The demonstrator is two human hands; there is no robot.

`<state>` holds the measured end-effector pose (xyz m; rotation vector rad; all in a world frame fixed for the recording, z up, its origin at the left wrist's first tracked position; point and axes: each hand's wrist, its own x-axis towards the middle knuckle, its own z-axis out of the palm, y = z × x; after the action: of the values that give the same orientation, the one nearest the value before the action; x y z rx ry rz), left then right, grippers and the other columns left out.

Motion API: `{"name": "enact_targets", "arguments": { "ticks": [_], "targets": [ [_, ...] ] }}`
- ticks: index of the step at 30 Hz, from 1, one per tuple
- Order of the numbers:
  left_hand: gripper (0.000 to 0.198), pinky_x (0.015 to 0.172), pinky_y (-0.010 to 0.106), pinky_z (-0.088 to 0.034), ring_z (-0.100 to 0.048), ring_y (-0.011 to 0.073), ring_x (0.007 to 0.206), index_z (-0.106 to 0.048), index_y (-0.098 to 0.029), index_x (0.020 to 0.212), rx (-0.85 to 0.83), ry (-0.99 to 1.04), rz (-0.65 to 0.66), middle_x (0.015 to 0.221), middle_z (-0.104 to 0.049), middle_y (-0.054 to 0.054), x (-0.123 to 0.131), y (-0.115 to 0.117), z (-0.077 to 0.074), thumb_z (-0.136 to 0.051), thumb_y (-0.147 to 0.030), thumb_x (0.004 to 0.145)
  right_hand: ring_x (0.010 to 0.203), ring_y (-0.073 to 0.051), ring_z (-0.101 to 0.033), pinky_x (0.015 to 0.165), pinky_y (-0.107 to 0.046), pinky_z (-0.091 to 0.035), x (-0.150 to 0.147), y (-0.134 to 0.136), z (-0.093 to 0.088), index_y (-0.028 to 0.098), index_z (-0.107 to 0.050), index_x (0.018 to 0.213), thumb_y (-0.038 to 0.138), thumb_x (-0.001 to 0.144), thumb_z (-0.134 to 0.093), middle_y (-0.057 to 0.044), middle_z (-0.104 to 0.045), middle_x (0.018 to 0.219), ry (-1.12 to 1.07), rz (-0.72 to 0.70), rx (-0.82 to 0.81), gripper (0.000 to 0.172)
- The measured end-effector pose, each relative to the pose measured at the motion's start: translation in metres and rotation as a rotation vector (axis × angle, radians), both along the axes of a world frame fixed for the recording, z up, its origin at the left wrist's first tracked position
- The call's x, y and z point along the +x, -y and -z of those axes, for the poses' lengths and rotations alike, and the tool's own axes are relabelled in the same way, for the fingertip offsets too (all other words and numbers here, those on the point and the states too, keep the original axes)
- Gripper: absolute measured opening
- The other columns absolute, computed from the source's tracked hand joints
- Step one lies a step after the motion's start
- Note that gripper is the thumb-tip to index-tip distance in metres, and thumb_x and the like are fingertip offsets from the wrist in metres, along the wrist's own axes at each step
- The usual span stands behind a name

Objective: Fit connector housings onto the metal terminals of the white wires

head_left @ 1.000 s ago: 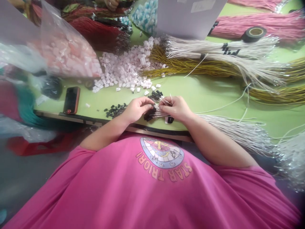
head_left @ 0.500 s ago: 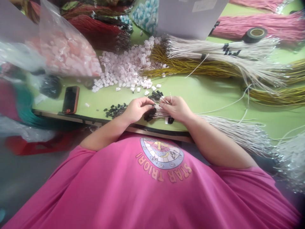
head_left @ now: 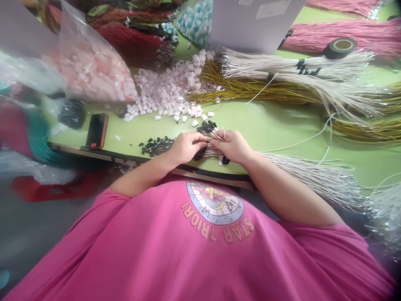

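Observation:
Near the table's front edge my two hands meet over a bundle of white wires tipped with black connectors (head_left: 208,125). My right hand (head_left: 231,145) is closed on white wire, with thin ends sticking up past the fingers. Thumb and fingertips of my left hand (head_left: 188,147) are pinched together at the wire end; a small black connector seems to be between them, but the fingers mostly hide it. To the left of that hand lies a heap of loose black connectors (head_left: 156,146). The long white wires (head_left: 316,175) trail off to the right under my right forearm.
White connectors (head_left: 175,90) are heaped behind my hands, beside a plastic bag of pinkish pieces (head_left: 97,77). White wires (head_left: 266,62) and yellow wires (head_left: 282,93) lie at the back right with a tape roll (head_left: 341,47). A phone (head_left: 97,130) rests at left.
My left hand has moved right, and its fingertips now meet those of my right hand at the wire end. The whole view has shifted slightly.

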<state>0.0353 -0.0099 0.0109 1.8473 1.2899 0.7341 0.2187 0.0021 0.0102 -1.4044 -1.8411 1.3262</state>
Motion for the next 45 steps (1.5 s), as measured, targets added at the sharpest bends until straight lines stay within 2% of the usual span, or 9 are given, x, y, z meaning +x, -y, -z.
{"name": "enact_targets", "arguments": {
  "ticks": [6,10,13,18,25,30,35,38,45],
  "targets": [
    [0.017,0.081,0.031,-0.049,-0.061,0.0167,0.088,-0.069,-0.019,0.096,0.168,-0.231,0.042,0.100,-0.067,0.006,-0.039,-0.012,-0.014,-0.061,-0.022,0.081,0.057,-0.010,-0.051,0.054,-0.025,-0.038,0.006,-0.004,-0.004,0.014,-0.070,0.076,0.032,0.068,-0.065,-0.003,-0.064,0.074,-0.092,0.035,0.069,0.021],
    [0.016,0.076,0.037,-0.046,-0.061,0.0210,0.078,-0.070,-0.022,0.093,0.023,-0.579,-0.127,0.095,-0.068,0.007,-0.095,-0.033,-0.013,-0.059,-0.023,0.080,0.057,-0.012,-0.053,0.056,-0.027,-0.041,0.009,-0.005,-0.008,0.012,-0.070,0.082,0.033,0.064,-0.069,-0.003,-0.063,0.066,-0.182,0.074,-0.135,0.029],
    [0.014,0.069,0.037,-0.044,-0.060,0.0227,0.070,-0.069,-0.023,0.083,-0.130,-0.653,-0.153,0.082,-0.069,0.006,-0.118,-0.039,-0.006,-0.064,-0.035,0.077,0.058,-0.012,-0.055,0.056,-0.027,-0.041,0.009,-0.004,-0.009,0.012,-0.068,0.085,0.028,0.064,-0.067,-0.002,-0.064,0.069,-0.246,0.061,-0.198,0.027],
    [0.012,0.068,0.037,-0.044,-0.060,0.0229,0.071,-0.067,-0.023,0.078,-0.170,-0.677,-0.158,0.082,-0.068,0.007,-0.112,-0.038,0.003,-0.064,-0.034,0.075,0.054,-0.009,-0.048,0.055,-0.024,-0.037,0.006,-0.003,-0.010,0.014,-0.062,0.070,0.021,0.066,-0.059,0.002,-0.055,0.058,-0.149,0.033,-0.106,0.008],
    [0.017,0.078,0.040,-0.048,-0.061,0.0247,0.086,-0.063,-0.020,0.092,-0.047,-0.769,-0.133,0.099,-0.065,0.010,-0.097,-0.039,0.009,-0.051,-0.020,0.080,0.054,-0.010,-0.048,0.053,-0.024,-0.037,0.005,-0.002,-0.011,0.014,-0.063,0.069,0.023,0.068,-0.055,0.002,-0.055,0.058,-0.092,0.034,-0.073,0.012],
    [0.014,0.084,0.037,-0.049,-0.060,0.0212,0.091,-0.055,-0.018,0.094,0.053,-0.573,-0.219,0.097,-0.063,0.009,-0.081,-0.028,-0.002,-0.047,-0.015,0.083,0.055,-0.010,-0.049,0.054,-0.025,-0.038,0.004,-0.003,-0.010,0.015,-0.065,0.073,0.031,0.071,-0.056,0.001,-0.057,0.060,-0.069,0.028,-0.062,0.018],
    [0.008,0.060,0.026,-0.052,-0.060,0.0110,0.058,-0.054,-0.018,0.091,-0.188,-0.014,-0.100,0.071,-0.063,0.000,-0.047,-0.009,-0.022,-0.053,-0.017,0.083,0.055,-0.010,-0.047,0.056,-0.024,-0.037,0.005,-0.003,-0.008,0.016,-0.062,0.069,0.034,0.076,-0.052,0.001,-0.054,0.058,-0.012,-0.027,0.004,0.022],
    [0.004,0.059,0.024,-0.052,-0.060,0.0096,0.057,-0.059,-0.016,0.084,-0.274,0.188,-0.006,0.068,-0.063,0.001,-0.025,-0.007,-0.019,-0.057,-0.014,0.081,0.055,-0.010,-0.046,0.056,-0.024,-0.036,0.006,-0.003,-0.008,0.016,-0.060,0.067,0.034,0.078,-0.049,0.002,-0.053,0.059,-0.011,-0.075,0.038,0.024],
    [0.004,0.063,0.024,-0.055,-0.062,0.0089,0.061,-0.062,-0.013,0.081,-0.361,0.339,-0.106,0.067,-0.065,0.002,-0.009,-0.012,-0.009,-0.059,-0.014,0.082,0.052,-0.009,-0.043,0.052,-0.023,-0.035,0.006,-0.004,-0.007,0.016,-0.057,0.066,0.033,0.079,-0.048,0.002,-0.049,0.056,-0.049,-0.079,0.009,0.023]
  ]
}}
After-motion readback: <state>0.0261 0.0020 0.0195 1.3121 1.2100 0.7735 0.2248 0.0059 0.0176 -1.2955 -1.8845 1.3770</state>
